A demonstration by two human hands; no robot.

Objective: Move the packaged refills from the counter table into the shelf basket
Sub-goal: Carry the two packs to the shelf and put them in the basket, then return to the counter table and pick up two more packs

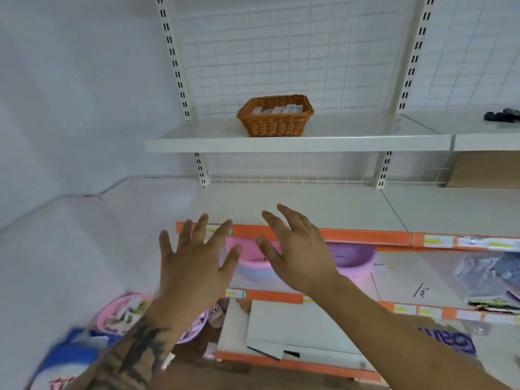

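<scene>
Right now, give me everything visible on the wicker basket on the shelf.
The wicker basket is brown woven wicker, roughly rectangular, with walls that flare out to a thicker braided rim. It stands upright on the upper white shelf, left of the shelf's middle and in front of the wire grid back panel. Inside, a row of packaged refills with pink and pale wrappers shows just above the rim; print is too blurred to read. Neither hand touches it; both are lower, open and empty.

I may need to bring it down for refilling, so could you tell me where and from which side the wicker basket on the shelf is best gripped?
Probably by the two short ends of the rim of the wicker basket, one hand on each side. It sits upright, walls flaring outward, with packets inside; both hands are empty.
</scene>
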